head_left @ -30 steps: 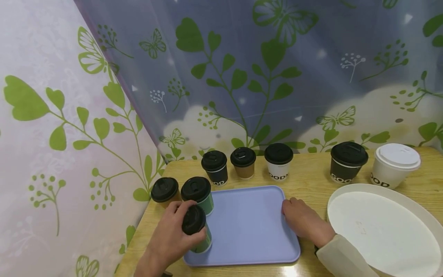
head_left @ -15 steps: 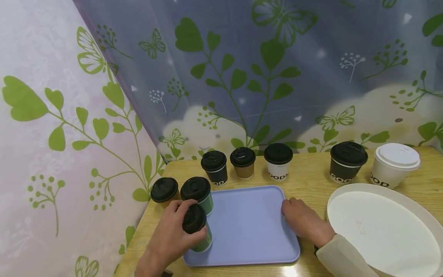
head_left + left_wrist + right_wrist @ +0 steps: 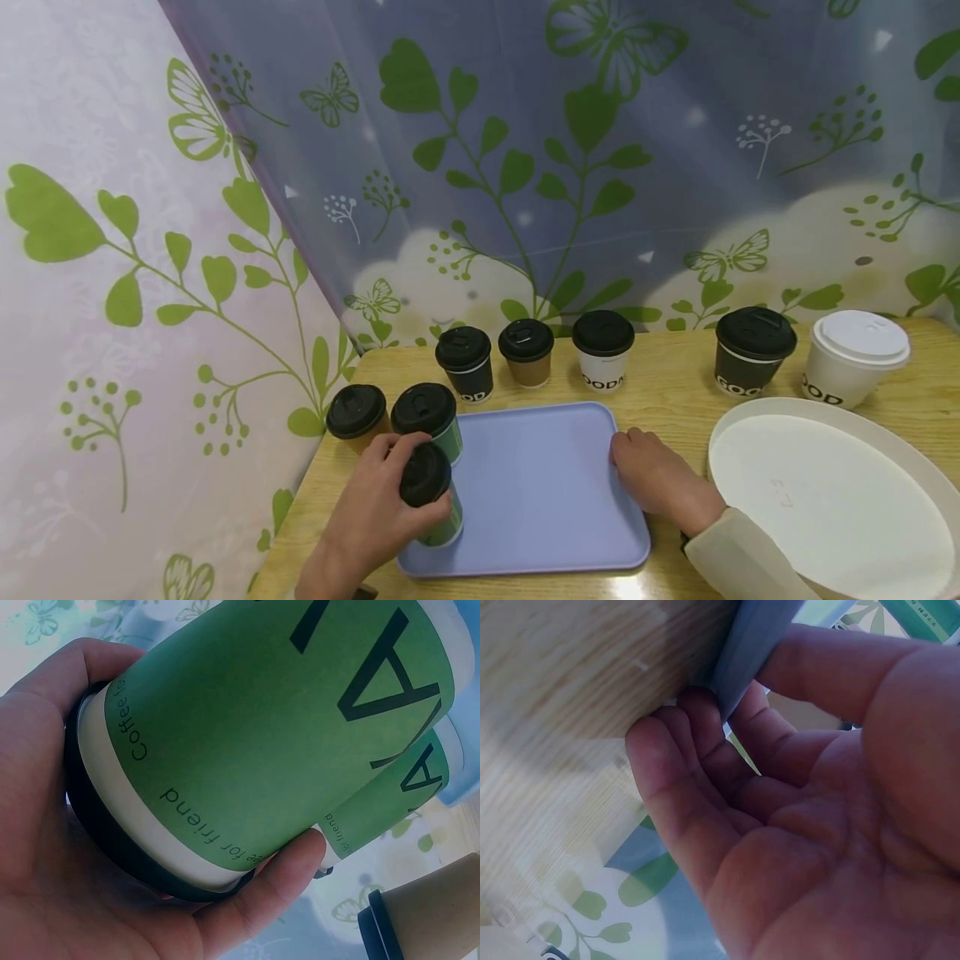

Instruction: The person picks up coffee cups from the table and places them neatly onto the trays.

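My left hand point(image 3: 375, 508) grips a green paper coffee cup point(image 3: 277, 735) round its black lid, fingers and thumb on opposite sides. The cup stands upright at the left end of the lilac tray point(image 3: 540, 500). Just behind it, a second green cup point(image 3: 448, 440) with a black lid stands at the tray's back left corner. At the tray's right edge, my right hand point(image 3: 660, 479) holds the rim; in the right wrist view its thumb lies over the tray wall point(image 3: 754, 652) and the fingers curl beneath.
A brown cup point(image 3: 356, 417) stands left of the tray. Behind it are a navy cup point(image 3: 465, 362), a small brown cup point(image 3: 527, 354) and a white cup point(image 3: 602, 350). A black cup point(image 3: 752, 354) and a white-lidded cup point(image 3: 855, 358) stand behind the round white tray point(image 3: 847, 492) at right.
My left hand and the green cup it holds have shifted very slightly to the right on the tray. My right hand has stayed in place at the tray's edge.
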Motion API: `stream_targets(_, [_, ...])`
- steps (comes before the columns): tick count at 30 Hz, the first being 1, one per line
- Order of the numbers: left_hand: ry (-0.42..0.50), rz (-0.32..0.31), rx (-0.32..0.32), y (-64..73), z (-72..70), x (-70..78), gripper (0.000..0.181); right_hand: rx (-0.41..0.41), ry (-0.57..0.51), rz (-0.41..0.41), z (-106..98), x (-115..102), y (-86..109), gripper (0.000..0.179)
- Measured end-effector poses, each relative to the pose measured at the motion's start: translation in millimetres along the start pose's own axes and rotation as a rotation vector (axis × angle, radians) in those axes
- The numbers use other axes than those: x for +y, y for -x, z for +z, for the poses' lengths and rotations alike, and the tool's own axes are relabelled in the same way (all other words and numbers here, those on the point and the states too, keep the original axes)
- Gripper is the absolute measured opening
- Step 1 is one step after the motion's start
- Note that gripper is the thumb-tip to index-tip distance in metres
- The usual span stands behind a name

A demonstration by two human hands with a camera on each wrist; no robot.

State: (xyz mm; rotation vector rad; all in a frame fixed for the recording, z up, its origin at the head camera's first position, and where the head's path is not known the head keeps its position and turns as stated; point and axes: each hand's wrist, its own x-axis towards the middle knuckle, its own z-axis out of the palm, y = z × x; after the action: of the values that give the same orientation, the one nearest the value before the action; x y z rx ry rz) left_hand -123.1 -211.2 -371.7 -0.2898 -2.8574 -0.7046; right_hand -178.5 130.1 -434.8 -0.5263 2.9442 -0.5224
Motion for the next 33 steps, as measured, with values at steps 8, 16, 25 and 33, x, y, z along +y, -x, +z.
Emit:
stream_targets(8, [0.002, -0.017, -0.007, 1.3, -0.4, 0.8, 0.060, -0.009, -0.002, 0.010, -0.3, -0.9, -0.4, 0.008])
stream_targets(16, [0.000, -0.057, -0.030, 3.2, -1.4, 0.5, 0.060, -0.009, 0.003, 0.009, -0.2, -0.5, -0.9, 0.008])
stream_targets(25, [-0.004, -0.082, -0.056, 3.2, -0.7, -0.9, 0.062, -0.018, -0.003, 0.012, -1.2, -0.6, -1.4, 0.008])
stream_targets(33, [-0.005, -0.084, -0.039, 4.8, -0.7, -3.9, 0.061, -0.033, -0.006, 0.028, -0.4, -0.7, -1.3, 0.010])
